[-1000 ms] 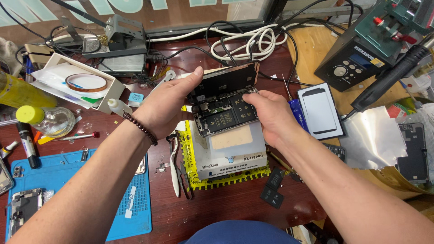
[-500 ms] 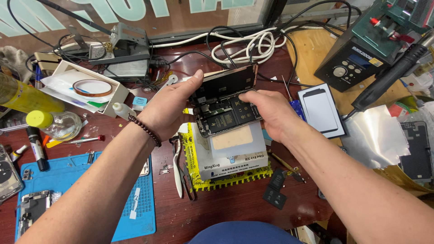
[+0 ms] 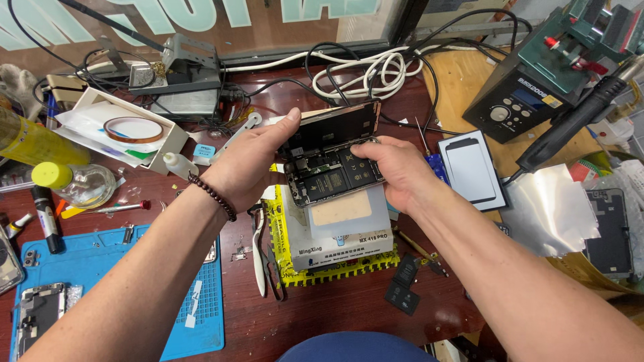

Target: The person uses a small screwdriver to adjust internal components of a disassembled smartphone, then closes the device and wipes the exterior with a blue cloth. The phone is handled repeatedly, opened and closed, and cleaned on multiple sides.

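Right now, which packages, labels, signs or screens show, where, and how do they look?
Phone screen panel: dark, hinged up off the opened phone held in both hands.
Heating pad box: under the phone, white with yellow edging.
Spare screen: right of the hands, dark rectangle, white frame.
Window sign: top, large teal letters.

1. The work mat (image 3: 134, 268) is bright blue.
2. The tape roll (image 3: 133, 129) is amber, in a white box (image 3: 171, 144).
3. The bottle cap (image 3: 51, 173) is yellow-green.
4. The opened phone (image 3: 332, 171) shows black insides.
5. The tabletop (image 3: 335, 308) is dark reddish brown.
6. The heating pad's edge (image 3: 282, 241) is yellow with black print.
7. The coiled cable (image 3: 365, 74) is white.
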`<control>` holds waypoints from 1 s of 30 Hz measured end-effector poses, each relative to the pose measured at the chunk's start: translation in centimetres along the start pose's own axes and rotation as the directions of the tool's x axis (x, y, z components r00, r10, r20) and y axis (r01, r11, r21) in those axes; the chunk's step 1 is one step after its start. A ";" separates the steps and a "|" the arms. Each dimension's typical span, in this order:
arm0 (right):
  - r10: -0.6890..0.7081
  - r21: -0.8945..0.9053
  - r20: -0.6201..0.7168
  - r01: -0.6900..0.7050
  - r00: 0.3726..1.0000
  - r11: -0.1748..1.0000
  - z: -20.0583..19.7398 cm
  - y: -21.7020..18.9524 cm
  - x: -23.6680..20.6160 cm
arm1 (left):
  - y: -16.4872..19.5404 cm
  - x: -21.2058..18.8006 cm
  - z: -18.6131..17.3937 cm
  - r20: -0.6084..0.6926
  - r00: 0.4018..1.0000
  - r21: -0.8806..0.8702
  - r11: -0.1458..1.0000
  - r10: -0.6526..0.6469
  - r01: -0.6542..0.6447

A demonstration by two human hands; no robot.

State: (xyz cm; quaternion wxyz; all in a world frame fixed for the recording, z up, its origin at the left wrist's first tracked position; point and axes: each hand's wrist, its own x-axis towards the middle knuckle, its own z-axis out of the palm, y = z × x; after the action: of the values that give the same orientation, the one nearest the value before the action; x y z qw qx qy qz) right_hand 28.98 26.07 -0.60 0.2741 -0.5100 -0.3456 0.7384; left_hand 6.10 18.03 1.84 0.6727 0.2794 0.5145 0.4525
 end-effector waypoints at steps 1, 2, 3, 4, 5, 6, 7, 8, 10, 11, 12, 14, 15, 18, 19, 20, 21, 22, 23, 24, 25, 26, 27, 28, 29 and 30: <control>-0.003 0.015 0.006 0.003 1.000 1.000 0.0 0.0 0.0 | 0.0 0.1 -0.1 0.005 1.000 -0.002 1.000 0.003 -0.003; -0.002 0.016 0.004 0.002 1.000 1.000 0.0 0.0 0.1 | -0.1 0.1 -0.1 0.006 1.000 -0.002 1.000 0.006 -0.006; 0.000 0.020 0.001 0.000 1.000 1.000 0.0 0.0 0.0 | -0.1 0.2 -0.1 0.005 1.000 -0.001 1.000 0.008 -0.008; 0.002 0.025 -0.002 -0.002 1.000 1.000 0.1 0.0 0.0 | -0.2 0.2 -0.1 0.006 1.000 0.001 1.000 0.009 -0.009; 0.002 0.034 -0.002 -0.002 1.000 0.999 0.1 0.1 0.0 | -0.3 0.2 -0.1 0.006 1.000 0.002 1.000 0.006 -0.006; 0.001 0.042 0.000 0.000 1.000 0.999 0.2 0.1 -0.1 | -0.3 0.2 -0.1 0.006 1.000 0.004 1.000 0.004 -0.004; -0.002 0.053 0.001 0.002 1.000 0.999 0.3 0.0 -0.1 | -0.3 0.2 -0.2 0.006 1.000 0.008 1.000 0.003 -0.003; -0.005 0.039 -0.005 0.005 1.000 0.999 0.4 0.0 -0.3 | -0.3 0.1 -0.1 0.007 1.000 0.008 1.000 0.010 -0.010; -0.011 0.016 -0.017 0.012 1.000 1.000 0.5 -0.1 -0.6 | -0.2 -0.1 0.0 0.010 1.000 0.013 1.000 0.023 -0.023; -0.009 -0.034 -0.021 0.009 1.000 0.999 0.6 -0.1 -0.9 | -0.2 -0.3 0.1 0.009 1.000 0.015 1.000 0.015 -0.015; -0.010 -0.086 -0.026 0.008 1.000 0.996 0.6 -0.2 -1.2 | 0.0 -0.3 0.2 0.009 1.000 0.017 1.000 0.010 -0.010; 0.002 -0.117 -0.021 -0.005 1.000 0.993 0.6 -0.3 -1.8 | 0.1 -0.6 0.4 0.001 1.000 0.027 1.000 -0.006 0.006; 0.007 -0.100 -0.010 -0.008 1.000 0.995 0.7 -0.4 -1.9 | 0.1 -0.7 0.5 -0.004 1.000 0.033 0.999 -0.008 0.008; -0.007 -0.132 -0.001 0.006 1.000 0.991 1.1 -0.7 -2.0 | 0.4 -0.6 0.5 -0.013 1.000 0.031 1.000 0.001 -0.001; -0.008 -0.158 -0.010 0.006 1.000 0.987 1.2 -0.6 -2.2 | 0.3 -0.6 0.5 -0.010 1.000 0.020 1.000 -0.003 0.003; -0.002 -0.160 -0.024 -0.002 1.000 0.987 1.2 -0.6 -2.4 | 0.2 -0.6 0.6 -0.009 1.000 0.020 1.000 -0.011 0.011; 0.001 -0.161 -0.031 -0.006 1.000 0.987 1.3 -0.7 -2.3 | 0.2 -0.6 0.5 -0.011 1.000 0.023 1.000 -0.014 0.014; 0.003 -0.164 -0.034 -0.009 0.999 0.986 1.5 -0.8 -2.2 | 0.2 -0.6 0.3 -0.018 1.000 0.025 1.000 -0.014 0.015; 0.003 -0.167 -0.033 -0.009 0.999 0.986 1.5 -0.9 -2.1 | 0.3 -0.5 0.2 -0.015 1.000 0.019 1.000 -0.007 0.007; 0.005 -0.164 -0.034 -0.011 0.999 0.986 1.5 -0.9 -2.1 | 0.3 -0.5 0.2 -0.011 1.000 0.018 1.000 -0.003 0.003; 0.009 -0.162 -0.038 -0.015 0.999 0.987 1.5 -0.8 -2.2 | 0.3 -0.5 0.2 -0.005 1.000 0.014 1.000 -0.002 0.002; 0.019 -0.184 -0.031 -0.025 0.999 0.983 1.2 -0.8 -2.3 | 0.3 -0.5 0.1 -0.006 1.000 0.020 1.000 -0.009 0.009; 0.028 -0.205 -0.025 -0.032 0.999 0.978 1.0 -0.9 -2.4 | 0.3 -0.5 0.1 -0.006 1.000 0.028 0.999 -0.015 0.015; 0.036 -0.227 -0.015 -0.039 0.999 0.973 0.8 -1.0 -2.5 | 0.4 -0.5 0.1 -0.010 1.000 0.036 0.999 -0.019 0.019; 0.026 -0.208 -0.005 -0.026 1.000 0.978 0.7 -1.1 -2.4 | 0.4 -0.6 0.1 -0.009 1.000 0.028 1.000 -0.013 0.013; 0.016 -0.185 0.003 -0.015 1.000 0.983 0.8 -1.1 -2.4 | 0.4 -0.6 0.1 -0.008 1.000 0.023 1.000 -0.009 0.009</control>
State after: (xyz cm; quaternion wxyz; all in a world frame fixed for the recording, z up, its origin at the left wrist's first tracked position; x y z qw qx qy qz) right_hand 29.10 24.76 1.77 0.2189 -0.5343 -0.4094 0.7064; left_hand 6.02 17.71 2.43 0.6695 0.2832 0.5235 0.4444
